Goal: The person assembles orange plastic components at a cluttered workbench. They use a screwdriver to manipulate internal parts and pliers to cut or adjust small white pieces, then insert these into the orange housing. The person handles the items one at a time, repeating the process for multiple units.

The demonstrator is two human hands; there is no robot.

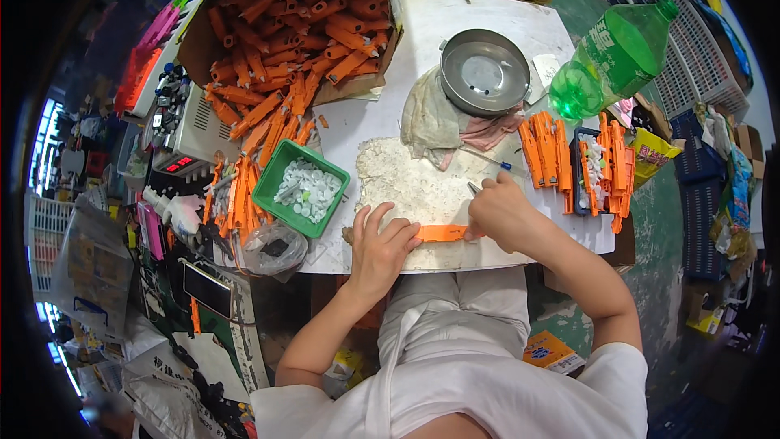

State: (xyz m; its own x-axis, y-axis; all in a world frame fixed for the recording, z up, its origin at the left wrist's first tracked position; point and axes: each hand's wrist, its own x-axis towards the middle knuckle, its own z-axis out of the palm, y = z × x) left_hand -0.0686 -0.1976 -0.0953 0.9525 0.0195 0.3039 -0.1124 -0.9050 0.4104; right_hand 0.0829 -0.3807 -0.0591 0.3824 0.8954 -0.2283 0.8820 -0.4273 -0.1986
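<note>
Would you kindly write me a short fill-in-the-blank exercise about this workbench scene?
The plastic part between the left hand and the right hand is coloured ____.
The small pieces in the green tray are mostly ____.
The metal bowl is to the ____ of the green bottle.
Missing words: orange; white; left.

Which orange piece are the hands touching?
The lone orange piece on the pale crusty patch, between the left hand and right hand. Most others are bunched together, in or near the big box or over by the green bottle.
</note>
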